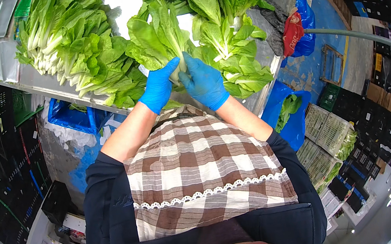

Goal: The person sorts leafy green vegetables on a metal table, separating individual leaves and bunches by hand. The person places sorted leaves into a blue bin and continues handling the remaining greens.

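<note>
A head of leafy greens with pale stalks [157,33] is held upright between my two gloved hands, its leaves pointing away from me. My left hand [161,85], in a blue glove, grips the stalk base from the left, thumb along the front. From the right, my right hand [204,81], also blue-gloved, closes on the same base with thumb and fingers. Left of them lies a large pile of greens [73,53], stalk ends facing left and towards me. More loose heads [230,49] are spread on the right, and others lie farther back on the metal table [265,43].
A blue crate [71,117] stands below the table's front edge at left. At right are a blue bin [292,127] with leaves inside and a red cloth [292,33] on the table corner. Pale crates of greens [328,133] and stacked black crates [360,117] stand beyond.
</note>
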Available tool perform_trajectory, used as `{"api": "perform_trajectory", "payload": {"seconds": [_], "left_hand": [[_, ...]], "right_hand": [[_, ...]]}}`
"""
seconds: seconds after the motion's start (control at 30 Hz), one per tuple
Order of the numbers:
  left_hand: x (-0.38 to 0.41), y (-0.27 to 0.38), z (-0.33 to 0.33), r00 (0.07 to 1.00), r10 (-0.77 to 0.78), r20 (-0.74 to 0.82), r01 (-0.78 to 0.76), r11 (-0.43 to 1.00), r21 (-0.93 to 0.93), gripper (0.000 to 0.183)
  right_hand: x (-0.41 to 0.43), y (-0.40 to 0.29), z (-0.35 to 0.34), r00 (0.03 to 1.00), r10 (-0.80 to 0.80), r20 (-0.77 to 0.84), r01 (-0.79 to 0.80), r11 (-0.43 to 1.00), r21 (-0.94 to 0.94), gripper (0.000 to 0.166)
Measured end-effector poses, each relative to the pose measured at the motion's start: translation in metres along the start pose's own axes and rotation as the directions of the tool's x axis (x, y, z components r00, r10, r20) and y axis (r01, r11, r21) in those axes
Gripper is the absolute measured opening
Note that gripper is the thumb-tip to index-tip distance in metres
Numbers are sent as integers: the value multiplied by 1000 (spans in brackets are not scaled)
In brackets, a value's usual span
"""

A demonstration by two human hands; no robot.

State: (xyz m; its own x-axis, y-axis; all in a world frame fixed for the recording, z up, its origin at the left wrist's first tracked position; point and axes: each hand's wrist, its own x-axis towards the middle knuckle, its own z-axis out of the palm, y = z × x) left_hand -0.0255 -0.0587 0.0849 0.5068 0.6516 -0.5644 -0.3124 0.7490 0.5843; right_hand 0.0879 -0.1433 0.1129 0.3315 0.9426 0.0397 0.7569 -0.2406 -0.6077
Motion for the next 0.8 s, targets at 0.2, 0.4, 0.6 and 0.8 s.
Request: {"api": "perform_trajectory", "payload": {"seconds": [0.2, 0.4, 0.6, 0.8], "left_hand": [[-11, 10, -7, 984, -165, 61, 153, 975, 158, 25], [-9, 5, -3, 987, -153, -46, 156, 986, 52, 21], [-1, 2, -14, 982, -189, 0, 189, 982, -29, 18], [-4, 9, -12, 976, -219, -14, 219, 976, -6, 21]], "right_hand": [[2, -5, -22, 968, -108, 226, 61, 977, 202, 51], [33, 57, -9, 987, 159, 16, -132, 756, 642, 29], [95, 162, 12, 817, 534, -215, -491, 842, 224, 36], [92, 178, 17, 801, 588, -114, -404, 670, 623, 38]]}}
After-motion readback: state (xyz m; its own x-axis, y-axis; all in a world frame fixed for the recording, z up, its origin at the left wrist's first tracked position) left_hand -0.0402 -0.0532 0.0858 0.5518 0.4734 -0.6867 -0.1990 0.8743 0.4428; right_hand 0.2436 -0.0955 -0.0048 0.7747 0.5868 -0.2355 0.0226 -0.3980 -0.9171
